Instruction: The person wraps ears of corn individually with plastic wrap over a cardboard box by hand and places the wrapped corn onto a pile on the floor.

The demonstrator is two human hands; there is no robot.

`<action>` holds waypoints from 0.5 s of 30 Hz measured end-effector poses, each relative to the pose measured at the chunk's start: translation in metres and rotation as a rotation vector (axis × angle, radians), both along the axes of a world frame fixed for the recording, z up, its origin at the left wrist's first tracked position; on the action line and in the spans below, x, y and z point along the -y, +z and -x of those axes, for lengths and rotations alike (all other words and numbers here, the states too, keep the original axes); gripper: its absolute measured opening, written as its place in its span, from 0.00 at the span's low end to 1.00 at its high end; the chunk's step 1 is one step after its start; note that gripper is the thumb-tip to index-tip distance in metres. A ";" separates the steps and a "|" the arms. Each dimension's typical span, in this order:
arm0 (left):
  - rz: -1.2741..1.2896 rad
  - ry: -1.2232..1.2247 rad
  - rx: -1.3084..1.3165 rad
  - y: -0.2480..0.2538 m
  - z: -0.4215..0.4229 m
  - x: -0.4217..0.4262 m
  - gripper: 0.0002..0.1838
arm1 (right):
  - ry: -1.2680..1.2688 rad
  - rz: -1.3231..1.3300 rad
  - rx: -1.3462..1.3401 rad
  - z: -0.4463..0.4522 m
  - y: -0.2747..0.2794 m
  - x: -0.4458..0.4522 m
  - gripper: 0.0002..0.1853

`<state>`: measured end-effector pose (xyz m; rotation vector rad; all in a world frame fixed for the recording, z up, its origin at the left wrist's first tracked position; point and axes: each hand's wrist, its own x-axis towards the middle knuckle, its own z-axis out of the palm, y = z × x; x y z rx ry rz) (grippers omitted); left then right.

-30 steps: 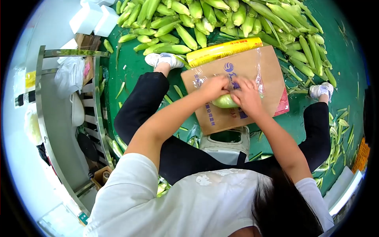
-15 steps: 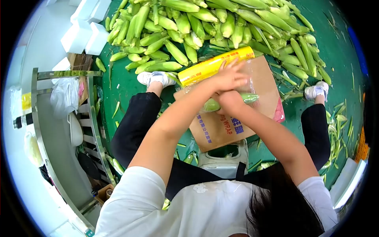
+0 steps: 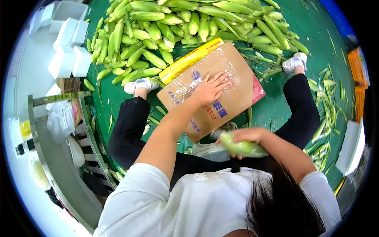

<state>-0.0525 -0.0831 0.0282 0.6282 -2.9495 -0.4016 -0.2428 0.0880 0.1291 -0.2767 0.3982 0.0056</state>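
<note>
My left hand (image 3: 212, 89) lies flat, fingers spread, on clear plastic wrap (image 3: 189, 85) stretched over a brown cardboard box (image 3: 237, 93). The yellow roll of cling film (image 3: 191, 60) lies along the far edge of the box. Close to my body, my right hand (image 3: 250, 136) is closed around a green ear of corn (image 3: 242, 147), smeared by motion. Something shiny, like wrap, shows at the ear's left end.
A large pile of corn (image 3: 154, 31) in husks covers the floor beyond the box. White foam boxes (image 3: 65, 61) stand at far left, beside a metal rack (image 3: 94, 142). Husk scraps (image 3: 321, 126) and orange crates (image 3: 358, 85) are at right. A grey stool (image 3: 213, 151) is under the box.
My right hand has carried the ear of corn off the box towards my body. My left hand has come down flat onto the wrap. The view has shifted slightly.
</note>
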 end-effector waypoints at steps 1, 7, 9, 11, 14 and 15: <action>-0.001 0.048 -0.032 -0.003 0.001 -0.014 0.34 | -0.295 0.107 0.068 0.013 0.013 -0.004 0.40; -0.921 0.426 -0.611 0.056 0.057 -0.157 0.35 | -1.405 0.156 -0.329 0.052 0.035 -0.012 0.29; -1.541 0.516 -0.560 0.120 0.071 -0.200 0.30 | -1.541 0.216 -0.431 0.052 0.041 -0.024 0.36; -1.940 0.571 -0.388 0.154 0.084 -0.229 0.25 | -1.654 0.212 -0.449 0.058 0.062 -0.040 0.43; -2.684 0.229 -0.053 0.162 0.112 -0.244 0.28 | -1.840 0.281 -0.422 0.117 0.077 -0.097 0.33; -2.671 0.112 0.064 0.167 0.127 -0.251 0.31 | -1.863 0.204 -0.493 0.135 0.080 -0.121 0.25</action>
